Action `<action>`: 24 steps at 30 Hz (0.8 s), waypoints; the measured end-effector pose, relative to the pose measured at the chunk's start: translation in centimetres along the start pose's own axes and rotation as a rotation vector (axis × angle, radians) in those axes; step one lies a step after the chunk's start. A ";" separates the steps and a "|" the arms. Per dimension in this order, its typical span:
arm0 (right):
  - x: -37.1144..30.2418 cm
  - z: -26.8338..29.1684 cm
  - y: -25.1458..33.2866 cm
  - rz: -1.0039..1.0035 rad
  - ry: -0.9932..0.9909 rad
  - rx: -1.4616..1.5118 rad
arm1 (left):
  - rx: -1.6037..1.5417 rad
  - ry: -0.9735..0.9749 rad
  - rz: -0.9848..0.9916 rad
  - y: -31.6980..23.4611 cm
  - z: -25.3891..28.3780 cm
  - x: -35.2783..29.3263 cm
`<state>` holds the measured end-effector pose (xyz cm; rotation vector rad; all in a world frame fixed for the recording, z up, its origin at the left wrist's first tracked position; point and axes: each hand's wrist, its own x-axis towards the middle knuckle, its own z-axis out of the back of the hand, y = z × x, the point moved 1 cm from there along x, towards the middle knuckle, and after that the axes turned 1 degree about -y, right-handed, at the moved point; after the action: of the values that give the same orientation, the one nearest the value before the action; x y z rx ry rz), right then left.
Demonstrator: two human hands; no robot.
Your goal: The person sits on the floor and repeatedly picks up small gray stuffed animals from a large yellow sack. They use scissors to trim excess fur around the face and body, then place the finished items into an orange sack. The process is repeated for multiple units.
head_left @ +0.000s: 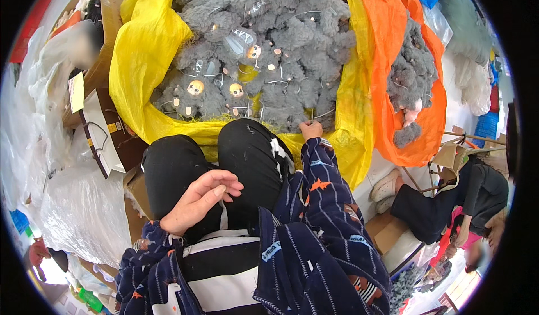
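Note:
A large yellow sack [149,62] lies spread wide in front of my knees, full of grey fluffy plush dolls [314,51]. Several dolls show small painted faces, such as one doll's face [196,87] at the left, and thin white ties. My right hand [310,129] reaches to the near right edge of the pile, its fingers closed together against the grey plush; what they pinch is hidden. Above my lap hovers my left hand [203,199], its fingers loosely bent and apart from the thumb, with nothing in it.
An orange sack [387,62] with more grey plush stands right of the yellow one. At the left are a cardboard box [112,12], a white-and-brown paper bag [104,132] and clear plastic wrapping [78,214]. Another person [477,191] sits bent over at the right.

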<state>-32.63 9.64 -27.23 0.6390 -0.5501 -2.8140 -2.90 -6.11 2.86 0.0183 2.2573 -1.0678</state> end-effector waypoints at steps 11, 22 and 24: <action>-11.7 16.3 9.5 0.055 0.235 0.835 | 0.121 0.014 -0.081 1.2 -0.1 -0.7; -26.0 17.2 11.6 0.132 0.882 1.013 | -0.221 0.291 -0.228 2.0 -2.1 -3.2; -26.4 19.0 12.9 0.200 0.732 0.946 | -0.111 0.147 -0.274 2.4 -1.9 -4.3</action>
<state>-16.36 11.04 3.65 1.5402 -1.6222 -1.7787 0.15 -2.12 4.42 -0.2744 2.5009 -1.1086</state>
